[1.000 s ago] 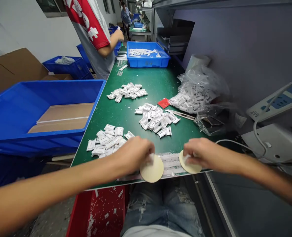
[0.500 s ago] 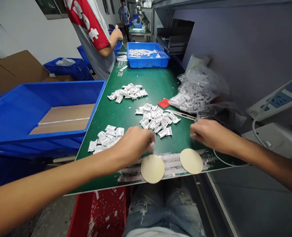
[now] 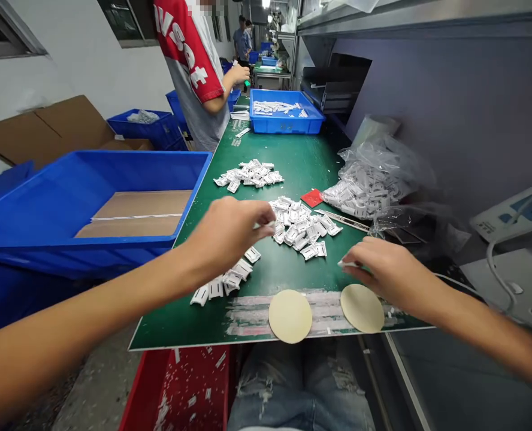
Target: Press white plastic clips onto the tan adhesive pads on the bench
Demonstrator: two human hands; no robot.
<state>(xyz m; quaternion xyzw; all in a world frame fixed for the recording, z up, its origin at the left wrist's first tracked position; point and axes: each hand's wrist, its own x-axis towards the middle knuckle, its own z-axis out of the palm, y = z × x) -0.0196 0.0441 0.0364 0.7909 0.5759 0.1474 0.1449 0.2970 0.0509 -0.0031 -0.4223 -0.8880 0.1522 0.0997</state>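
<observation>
My left hand [image 3: 230,236] is at the left edge of the middle pile of small white plastic pieces [image 3: 299,224]. Its thumb and fingers are drawn together, and whatever lies between them is too small to name. To the right of that pile, my right hand [image 3: 383,266] hovers above the green table with its fingertips pinched. A tiny white bit shows at these fingertips, but its kind is unclear. Two round cream pads, a left pad [image 3: 290,316] and a right pad [image 3: 362,308], lie near the front edge. Another white pile [image 3: 225,280] is partly hidden beneath my left forearm.
A third white pile [image 3: 250,174] lies farther back. On the right are a clear bag of white pieces [image 3: 369,185], a red square [image 3: 312,197] and a craft knife [image 3: 344,221]. A blue tray [image 3: 288,124] and a co-worker [image 3: 194,72] are beyond; a blue bin [image 3: 126,242] stands left.
My left hand has moved from above the left pad, away from me, to the middle pile. My right hand stays over the table's right side. The camera view has shifted slightly.
</observation>
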